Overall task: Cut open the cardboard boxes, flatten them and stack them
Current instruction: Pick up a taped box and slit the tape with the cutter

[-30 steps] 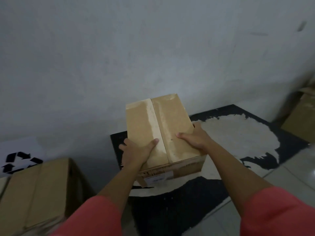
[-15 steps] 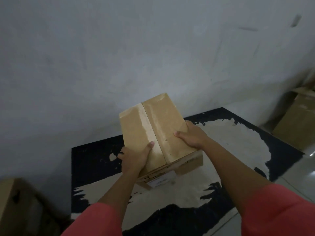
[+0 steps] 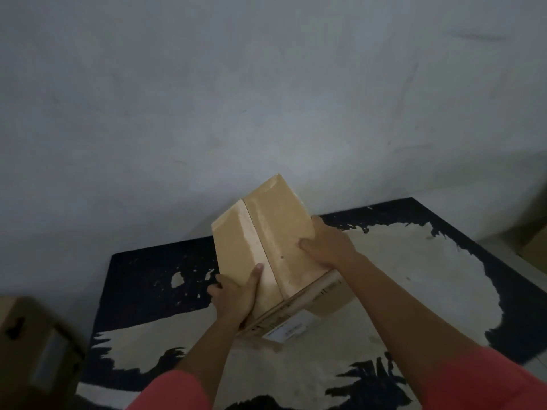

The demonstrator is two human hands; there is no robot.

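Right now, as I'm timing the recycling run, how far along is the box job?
Done: nothing visible; no flattened stack shows. In hand: the left hand and right hand grip a tilted box over the mat, its tape uncut. Left: cut, flatten and stack it, then the second box at far left, which stands unflattened.

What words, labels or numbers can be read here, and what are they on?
Nothing here can be read.
White label on the near side of the held box: print too blurred to read.
Dark printing on that same side: too small and blurred.
Dark mark on the second box, lower left: no legible sign.
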